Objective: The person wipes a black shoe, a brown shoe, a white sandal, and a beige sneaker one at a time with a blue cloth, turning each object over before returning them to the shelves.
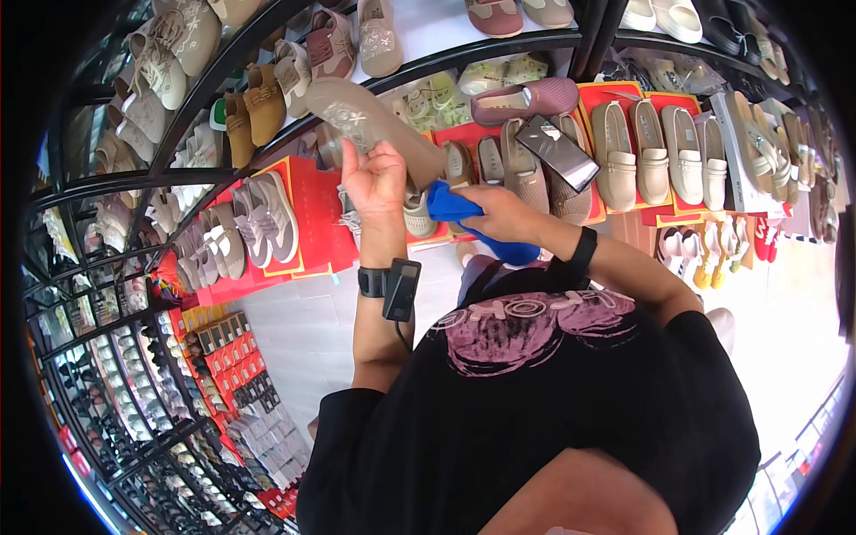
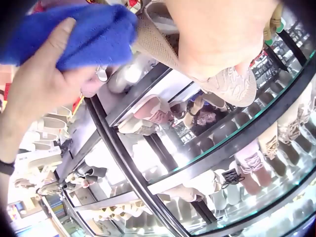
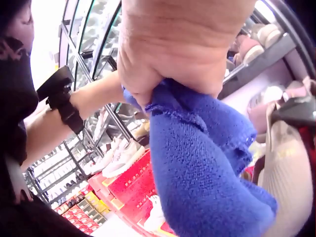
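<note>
A beige shoe with a pale pattern point(image 1: 379, 120) point(image 2: 229, 85) is held up by my left hand point(image 1: 374, 181) point(image 2: 219, 34), whose fingers are partly hidden behind it. My right hand point(image 1: 504, 214) point(image 2: 47, 84) point(image 3: 182, 44) grips a bunched blue cloth point(image 1: 450, 205) point(image 2: 94, 34) point(image 3: 197, 163). In the head view the cloth is at the shoe's lower right end; whether it touches the shoe is unclear. Part of the cloth hangs below my right hand.
A dark phone point(image 1: 557, 153) lies on shoes at the right. Pairs of loafers point(image 1: 615, 147) stand on red boxes point(image 1: 316, 214) along the shelf. Black-framed racks of shoes point(image 2: 123, 153) rise in front and at the left. A mauve shoe point(image 1: 526, 100) lies behind the phone.
</note>
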The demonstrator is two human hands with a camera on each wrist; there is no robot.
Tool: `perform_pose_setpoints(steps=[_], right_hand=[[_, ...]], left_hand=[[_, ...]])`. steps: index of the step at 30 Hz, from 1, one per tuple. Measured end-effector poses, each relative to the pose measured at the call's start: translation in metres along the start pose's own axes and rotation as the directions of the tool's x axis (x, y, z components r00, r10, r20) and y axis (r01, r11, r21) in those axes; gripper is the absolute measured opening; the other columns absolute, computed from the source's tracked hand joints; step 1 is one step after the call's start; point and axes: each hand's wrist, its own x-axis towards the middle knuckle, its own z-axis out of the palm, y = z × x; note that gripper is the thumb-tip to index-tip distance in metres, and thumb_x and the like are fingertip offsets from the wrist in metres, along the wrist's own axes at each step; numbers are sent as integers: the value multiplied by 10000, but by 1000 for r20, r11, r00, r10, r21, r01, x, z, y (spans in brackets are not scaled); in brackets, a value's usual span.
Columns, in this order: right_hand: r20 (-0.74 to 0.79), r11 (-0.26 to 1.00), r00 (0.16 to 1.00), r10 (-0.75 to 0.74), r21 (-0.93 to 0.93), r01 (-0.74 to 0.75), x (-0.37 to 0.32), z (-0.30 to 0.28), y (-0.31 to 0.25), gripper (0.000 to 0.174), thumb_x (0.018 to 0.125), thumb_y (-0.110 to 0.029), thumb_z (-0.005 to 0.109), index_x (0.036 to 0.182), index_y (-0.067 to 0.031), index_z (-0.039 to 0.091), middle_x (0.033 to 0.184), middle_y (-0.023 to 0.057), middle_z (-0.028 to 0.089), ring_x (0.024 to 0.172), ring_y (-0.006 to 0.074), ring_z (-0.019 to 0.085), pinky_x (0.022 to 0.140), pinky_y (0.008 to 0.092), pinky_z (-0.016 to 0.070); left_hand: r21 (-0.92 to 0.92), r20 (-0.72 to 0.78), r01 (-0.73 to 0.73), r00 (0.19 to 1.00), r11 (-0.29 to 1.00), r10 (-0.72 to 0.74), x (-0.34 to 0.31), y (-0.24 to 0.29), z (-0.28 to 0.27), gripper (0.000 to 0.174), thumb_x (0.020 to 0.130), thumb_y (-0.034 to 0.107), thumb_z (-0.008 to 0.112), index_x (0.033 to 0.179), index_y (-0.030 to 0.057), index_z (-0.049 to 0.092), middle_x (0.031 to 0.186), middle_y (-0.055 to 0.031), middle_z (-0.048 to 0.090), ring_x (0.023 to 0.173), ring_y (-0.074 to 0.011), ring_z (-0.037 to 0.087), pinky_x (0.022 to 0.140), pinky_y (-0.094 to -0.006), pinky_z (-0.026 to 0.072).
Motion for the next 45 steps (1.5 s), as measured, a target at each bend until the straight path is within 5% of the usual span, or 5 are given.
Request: perform_pose_setpoints(steps=[4,12,21,33,45], right_hand=[[364,425,793,489,695,-580,10,7,25,373,768,-100,611,1115,6,528,962,142,623,875,266,614,785,388,485],[642,-399,698,319,758,-516,27,0,-5,368,803,-153,598,1111,19,495,1046,161,584,926,277,593,862,422,461],[527,-174,758,384,848,-501,9,-33,0,358,791,-162,610,1103,-14,515,984,143,600,843,264,612,748,431,505],[-119,760,824,554,476,-442,20,-17,12,413,758,-172,619,1090,40,496,944,211,604,862,301,606,745,359,459],[-185,848,832,523,208,-487,33,-46,3,411,763,-247,571,1063,21,483,988,256,578,947,388,554,817,417,427]], left_hand=[[-63,-46,-112,993,992,109,-7,-7,25,429,800,171,636,1172,15,490,1179,-80,547,1083,-200,504,897,-322,407],[56,-55,-14,998,998,17,-19,-37,31,520,757,226,687,1192,40,473,1199,-60,538,1132,-203,477,981,-346,347],[221,42,6,999,975,-16,-41,-20,9,517,797,369,617,1218,106,473,1272,-49,483,1192,-229,422,1019,-454,296],[475,-83,282,957,833,-277,-45,-19,0,409,859,282,503,1208,70,480,1244,-106,499,1156,-270,463,958,-464,384],[735,-131,295,945,611,-298,-4,-43,33,431,799,75,584,1211,30,468,1182,-101,539,1091,-221,516,963,-366,389]])
